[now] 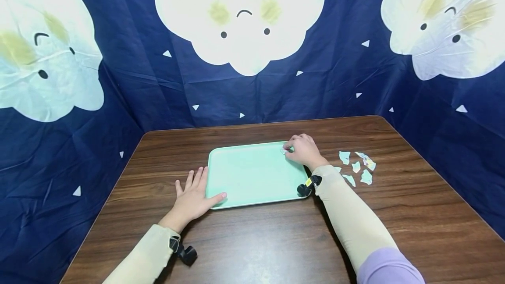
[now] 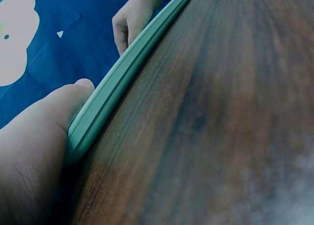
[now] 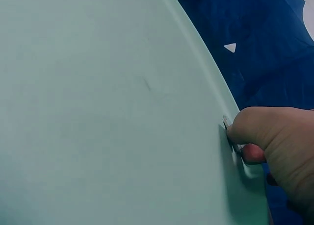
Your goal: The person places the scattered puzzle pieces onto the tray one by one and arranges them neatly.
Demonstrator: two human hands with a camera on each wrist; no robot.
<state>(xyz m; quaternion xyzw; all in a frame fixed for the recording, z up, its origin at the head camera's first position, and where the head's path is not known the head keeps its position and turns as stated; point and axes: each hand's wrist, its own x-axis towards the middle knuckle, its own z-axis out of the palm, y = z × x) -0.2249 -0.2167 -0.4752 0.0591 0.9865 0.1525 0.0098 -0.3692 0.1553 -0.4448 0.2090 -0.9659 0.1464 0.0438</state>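
A mint-green tray (image 1: 252, 174) lies on the brown wooden table. My left hand (image 1: 192, 198) rests at its near left corner with the fingers spread and straight, the thumb laid over the rim. In the left wrist view that thumb (image 2: 73, 100) lies against the tray's edge. At the far right corner of the tray, my right hand (image 1: 304, 150) pinches a small torn piece of paper (image 1: 283, 150) between thumb and fingers. Seen from the right wrist, the piece is edge-on, close over the tray surface, mostly hidden by the fingers.
Several torn paper pieces (image 1: 356, 167), pale green with one colourfully printed, lie on the table right of the tray, partly behind the right sleeve (image 1: 351, 214). Dark blue cloth (image 1: 256, 95) with white clouds stands around the table's back and sides.
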